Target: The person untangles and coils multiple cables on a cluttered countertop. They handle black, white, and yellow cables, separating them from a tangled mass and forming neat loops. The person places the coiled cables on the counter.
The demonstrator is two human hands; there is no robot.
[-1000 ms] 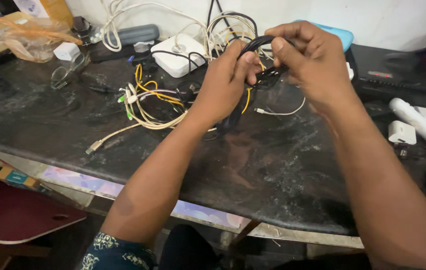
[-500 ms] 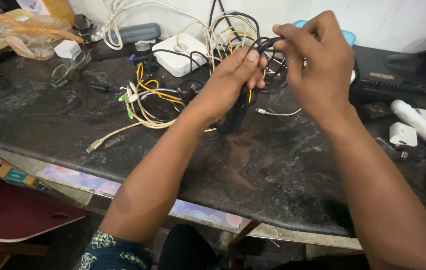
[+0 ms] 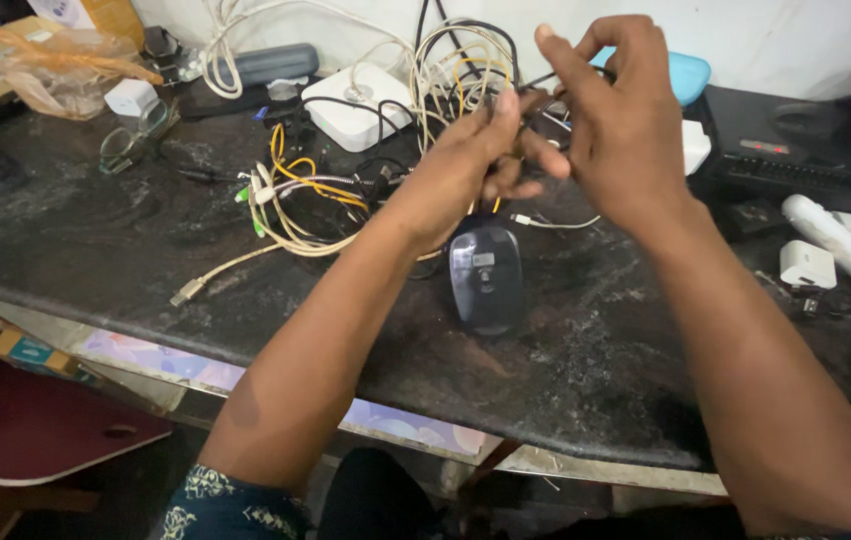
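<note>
Black mouse cable [image 3: 535, 82] runs between my two hands, raised above the back of the worktop [image 3: 585, 350]. My left hand [image 3: 475, 165] has its fingers [image 3: 505, 112] pressed together on the cable, thumb against the forefinger, with the lower fingers curled loosely under. My right hand [image 3: 625, 120] pinches the same cable a little farther along, thumb and forefinger closed on it while the other fingers stand half spread above. How the cable is looped between the two hands I cannot tell; it is too thin and partly hidden.

Just below my left hand, the black computer mouse [image 3: 486, 277] lies belly-up on the dark, mottled stone worktop, its underside label facing me. To its left is a tangle of yellow, cream and white cords [image 3: 305, 205], one cream lead [image 3: 220, 275] trailing out toward the front edge. Behind the tangle sits a flat white box [image 3: 355, 105] with more cords looped beside it against the wall. A blue case [image 3: 685, 72] peeks out behind my right hand. Far right, a black device [image 3: 805, 150], a white remote-shaped thing [image 3: 835, 245] and a white charger block [image 3: 805, 265] lie well apart from the mouse. Far left, a crumpled plastic bag [image 3: 65, 65] and a small white plug [image 3: 132, 97] sit near the back.
</note>
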